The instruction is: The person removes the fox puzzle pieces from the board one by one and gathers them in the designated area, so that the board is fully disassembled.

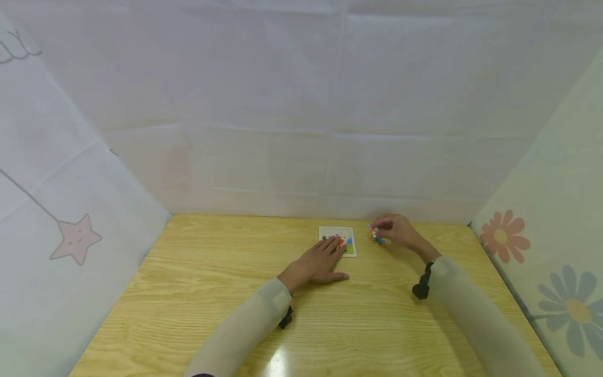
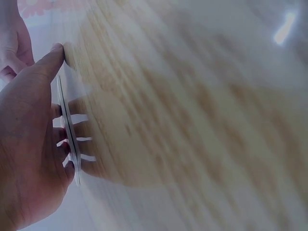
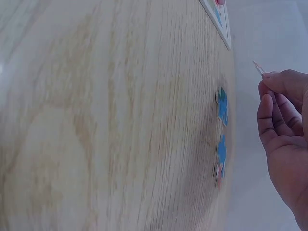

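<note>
A picture puzzle board (image 1: 349, 250) with a white border lies near the table's back edge. My left hand (image 1: 319, 263) rests on it with straight fingers spread over the picture and the thumb out to the side. To the right of the board, my right hand (image 1: 399, 230) pinches a small puzzle piece (image 3: 258, 68) between thumb and fingertips, raised off the table. Below that hand, in the right wrist view, a blue and green puzzle piece (image 3: 222, 106) and a blue and pinkish puzzle piece (image 3: 220, 156) lie on the wood.
The wooden table (image 1: 212, 272) runs back to a pale cloth wall (image 1: 264, 157). Cloth panels stand at both sides, with a pink star (image 1: 76, 239) printed on the left one and flowers (image 1: 505, 235) on the right.
</note>
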The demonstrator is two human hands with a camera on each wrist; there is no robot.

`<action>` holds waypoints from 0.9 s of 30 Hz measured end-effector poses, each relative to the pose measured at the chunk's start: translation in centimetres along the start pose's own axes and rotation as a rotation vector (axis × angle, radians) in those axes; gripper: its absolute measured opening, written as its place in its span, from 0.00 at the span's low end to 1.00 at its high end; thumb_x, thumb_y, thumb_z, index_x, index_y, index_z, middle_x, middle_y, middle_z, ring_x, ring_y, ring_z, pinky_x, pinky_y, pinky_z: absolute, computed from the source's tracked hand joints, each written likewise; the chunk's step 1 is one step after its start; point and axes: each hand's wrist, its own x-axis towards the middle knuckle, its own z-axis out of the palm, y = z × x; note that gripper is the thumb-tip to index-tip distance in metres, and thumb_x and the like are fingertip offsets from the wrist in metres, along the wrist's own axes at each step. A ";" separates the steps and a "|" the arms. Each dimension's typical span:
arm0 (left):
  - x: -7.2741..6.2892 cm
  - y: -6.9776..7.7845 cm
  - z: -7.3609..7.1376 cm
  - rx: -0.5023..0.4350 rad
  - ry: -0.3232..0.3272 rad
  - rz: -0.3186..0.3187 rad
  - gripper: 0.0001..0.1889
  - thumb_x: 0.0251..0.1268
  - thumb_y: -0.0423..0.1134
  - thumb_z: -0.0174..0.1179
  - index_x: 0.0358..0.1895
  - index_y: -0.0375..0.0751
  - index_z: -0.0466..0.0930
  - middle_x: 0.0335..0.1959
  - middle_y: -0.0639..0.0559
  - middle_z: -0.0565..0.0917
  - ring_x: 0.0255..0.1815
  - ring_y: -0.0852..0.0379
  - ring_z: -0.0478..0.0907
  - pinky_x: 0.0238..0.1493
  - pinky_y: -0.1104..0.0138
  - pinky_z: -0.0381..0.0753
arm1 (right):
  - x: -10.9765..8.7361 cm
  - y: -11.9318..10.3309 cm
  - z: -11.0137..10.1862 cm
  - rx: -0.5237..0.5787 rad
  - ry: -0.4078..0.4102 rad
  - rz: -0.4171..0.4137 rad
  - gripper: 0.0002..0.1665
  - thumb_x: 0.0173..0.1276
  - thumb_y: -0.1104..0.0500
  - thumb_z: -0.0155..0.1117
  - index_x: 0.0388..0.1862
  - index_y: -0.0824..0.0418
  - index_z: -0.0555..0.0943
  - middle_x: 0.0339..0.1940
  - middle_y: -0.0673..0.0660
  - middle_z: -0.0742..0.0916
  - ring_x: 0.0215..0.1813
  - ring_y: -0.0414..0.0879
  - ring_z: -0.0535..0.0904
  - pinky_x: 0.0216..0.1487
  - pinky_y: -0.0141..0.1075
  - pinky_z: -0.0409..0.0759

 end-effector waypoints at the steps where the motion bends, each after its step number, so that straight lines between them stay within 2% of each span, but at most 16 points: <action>1: 0.0 0.0 0.0 0.000 0.003 0.000 0.49 0.78 0.76 0.40 0.88 0.48 0.46 0.89 0.43 0.45 0.89 0.47 0.43 0.86 0.53 0.49 | -0.1 0.1 -0.1 -0.002 0.000 -0.002 0.12 0.71 0.68 0.73 0.52 0.64 0.90 0.56 0.63 0.87 0.55 0.58 0.86 0.56 0.45 0.87; 10: -0.3 0.0 -0.3 -0.010 0.002 0.001 0.48 0.78 0.74 0.41 0.88 0.48 0.46 0.89 0.43 0.45 0.89 0.47 0.43 0.86 0.53 0.49 | -0.8 0.9 -0.9 0.011 0.002 -0.020 0.10 0.72 0.69 0.72 0.51 0.67 0.90 0.53 0.65 0.88 0.52 0.57 0.86 0.51 0.33 0.86; 15: -0.2 0.1 -0.2 -0.003 -0.001 0.000 0.48 0.78 0.74 0.41 0.88 0.47 0.46 0.89 0.43 0.46 0.89 0.47 0.43 0.86 0.53 0.49 | -1.3 1.2 -1.4 0.017 0.009 -0.008 0.10 0.71 0.70 0.72 0.50 0.66 0.90 0.53 0.63 0.88 0.51 0.55 0.87 0.48 0.32 0.86; 20: 0.0 0.0 0.1 0.013 -0.007 -0.006 0.48 0.78 0.75 0.40 0.89 0.48 0.45 0.89 0.44 0.45 0.89 0.47 0.41 0.87 0.53 0.47 | -1.8 1.3 -2.1 -0.006 0.011 -0.036 0.11 0.71 0.70 0.71 0.50 0.68 0.90 0.54 0.66 0.88 0.52 0.59 0.87 0.49 0.31 0.85; 27: 0.1 0.0 0.2 0.020 0.000 0.004 0.48 0.78 0.76 0.38 0.89 0.49 0.44 0.89 0.44 0.45 0.89 0.48 0.41 0.87 0.54 0.47 | -2.6 1.5 -2.8 0.022 0.000 -0.007 0.12 0.72 0.71 0.70 0.52 0.73 0.88 0.56 0.71 0.86 0.55 0.66 0.86 0.50 0.32 0.86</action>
